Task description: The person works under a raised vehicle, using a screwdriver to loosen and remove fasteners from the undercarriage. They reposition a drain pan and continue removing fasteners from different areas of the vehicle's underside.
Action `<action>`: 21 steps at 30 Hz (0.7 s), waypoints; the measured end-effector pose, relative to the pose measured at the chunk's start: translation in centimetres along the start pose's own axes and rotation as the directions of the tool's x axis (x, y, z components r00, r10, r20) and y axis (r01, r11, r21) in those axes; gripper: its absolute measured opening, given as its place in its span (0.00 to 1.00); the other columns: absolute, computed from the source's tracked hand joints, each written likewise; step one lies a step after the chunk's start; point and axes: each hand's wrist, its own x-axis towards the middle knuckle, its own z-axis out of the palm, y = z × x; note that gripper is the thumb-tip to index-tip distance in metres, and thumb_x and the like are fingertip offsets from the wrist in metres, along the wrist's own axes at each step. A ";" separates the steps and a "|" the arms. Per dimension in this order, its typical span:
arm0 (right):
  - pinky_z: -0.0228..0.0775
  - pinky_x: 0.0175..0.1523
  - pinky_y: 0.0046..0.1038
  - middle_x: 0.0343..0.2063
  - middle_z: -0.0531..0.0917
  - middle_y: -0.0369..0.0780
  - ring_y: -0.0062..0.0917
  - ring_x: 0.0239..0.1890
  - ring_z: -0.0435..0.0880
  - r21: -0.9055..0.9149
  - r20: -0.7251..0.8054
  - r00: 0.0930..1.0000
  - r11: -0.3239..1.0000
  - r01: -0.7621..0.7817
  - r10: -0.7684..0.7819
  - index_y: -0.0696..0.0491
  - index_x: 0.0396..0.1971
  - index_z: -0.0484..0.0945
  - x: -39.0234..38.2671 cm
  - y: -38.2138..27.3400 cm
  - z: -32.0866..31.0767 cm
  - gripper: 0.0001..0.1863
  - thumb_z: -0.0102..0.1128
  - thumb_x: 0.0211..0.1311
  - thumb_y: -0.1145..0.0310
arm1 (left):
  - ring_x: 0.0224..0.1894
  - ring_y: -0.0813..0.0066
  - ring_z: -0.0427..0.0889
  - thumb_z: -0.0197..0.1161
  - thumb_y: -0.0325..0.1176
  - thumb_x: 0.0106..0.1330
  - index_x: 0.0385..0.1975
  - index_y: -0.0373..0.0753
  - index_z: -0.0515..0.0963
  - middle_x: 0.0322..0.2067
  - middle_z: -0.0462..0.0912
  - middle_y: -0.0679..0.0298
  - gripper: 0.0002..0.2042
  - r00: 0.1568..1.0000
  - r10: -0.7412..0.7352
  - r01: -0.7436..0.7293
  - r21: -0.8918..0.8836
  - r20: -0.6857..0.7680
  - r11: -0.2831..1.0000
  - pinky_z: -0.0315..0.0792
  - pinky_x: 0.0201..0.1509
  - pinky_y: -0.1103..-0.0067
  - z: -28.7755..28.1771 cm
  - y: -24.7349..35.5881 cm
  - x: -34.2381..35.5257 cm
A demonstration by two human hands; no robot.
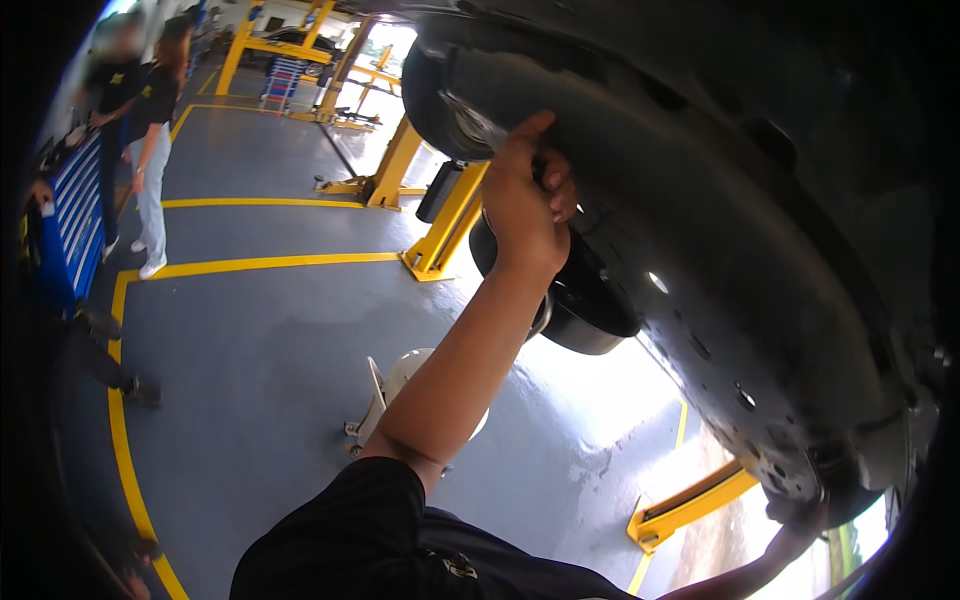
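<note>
Above me is the dark underside of a raised car, with a long curved black panel (680,230) crossing the view. My left hand (525,195) is raised against that panel, index finger extended upward and the others curled; what lies within the curled fingers is hidden. A tire (430,105) is just beyond it, and a black rounded part (590,320) sits below it, partly behind my forearm. My right hand (800,525), small and dim at the lower right, touches the far end of the underside; its grip is unclear.
Yellow lift posts (445,225) and a yellow lift arm (690,505) stand around me. A white wheeled container (405,375) is below. Two people (150,170) stand left beside a blue tool cabinet (70,210); other people's legs (100,360) show at the left edge.
</note>
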 end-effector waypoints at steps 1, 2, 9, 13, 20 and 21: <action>0.79 0.42 0.27 0.49 0.79 0.47 0.32 0.39 0.83 0.065 0.062 0.988 0.989 0.135 -0.139 0.61 0.62 0.66 -0.2 -0.9 0.5 0.30 0.59 0.62 0.63 | 0.10 0.84 0.56 0.47 0.35 0.69 0.51 0.35 0.74 0.15 0.62 0.70 0.16 1.000 0.004 -0.004 -0.004 -0.022 1.000 0.50 0.12 0.85 -0.1 -0.3 0.1; 0.78 0.46 0.27 0.49 0.78 0.48 0.32 0.44 0.82 0.143 0.112 0.955 0.955 0.260 -0.276 0.63 0.62 0.65 -0.2 -2.2 1.1 0.32 0.62 0.60 0.65 | 0.10 0.84 0.56 0.47 0.35 0.69 0.51 0.35 0.74 0.14 0.62 0.70 0.16 0.999 0.010 -0.010 -0.003 -0.038 1.000 0.50 0.12 0.85 0.2 -0.5 0.1; 0.70 0.37 0.22 0.42 0.79 0.42 0.20 0.32 0.76 0.174 0.219 0.953 0.952 -0.250 0.210 0.63 0.63 0.63 -3.2 -2.3 3.0 0.36 0.69 0.58 0.67 | 0.09 0.85 0.55 0.45 0.35 0.70 0.47 0.31 0.76 0.14 0.62 0.70 0.17 0.996 0.059 -0.068 0.140 0.070 0.988 0.50 0.12 0.86 0.2 -1.4 -0.9; 0.58 0.26 0.16 0.33 0.80 0.35 0.13 0.22 0.67 0.180 0.061 0.987 0.971 -0.156 0.147 0.61 0.58 0.70 -2.0 -1.7 5.7 0.30 0.67 0.61 0.63 | 0.09 0.86 0.53 0.44 0.38 0.71 0.47 0.30 0.76 0.13 0.60 0.71 0.19 0.981 0.025 -0.032 0.030 0.193 0.999 0.49 0.12 0.87 0.9 -2.1 -0.2; 0.65 0.33 0.16 0.38 0.82 0.36 0.14 0.31 0.75 0.328 0.161 0.983 0.934 -0.139 0.090 0.61 0.59 0.70 -1.2 0.8 5.9 0.28 0.65 0.60 0.67 | 0.09 0.86 0.51 0.43 0.41 0.73 0.48 0.31 0.75 0.13 0.59 0.74 0.20 0.874 -0.039 0.145 -0.183 0.485 0.972 0.49 0.11 0.87 -0.7 -2.3 1.9; 0.69 0.43 0.18 0.41 0.82 0.38 0.17 0.39 0.77 0.294 0.150 0.985 0.948 -0.122 0.080 0.61 0.60 0.70 -1.2 2.0 6.0 0.29 0.65 0.60 0.69 | 0.09 0.86 0.51 0.43 0.41 0.73 0.49 0.31 0.75 0.13 0.59 0.74 0.20 0.874 -0.048 0.157 -0.186 0.484 0.970 0.49 0.11 0.87 -0.6 -2.6 1.7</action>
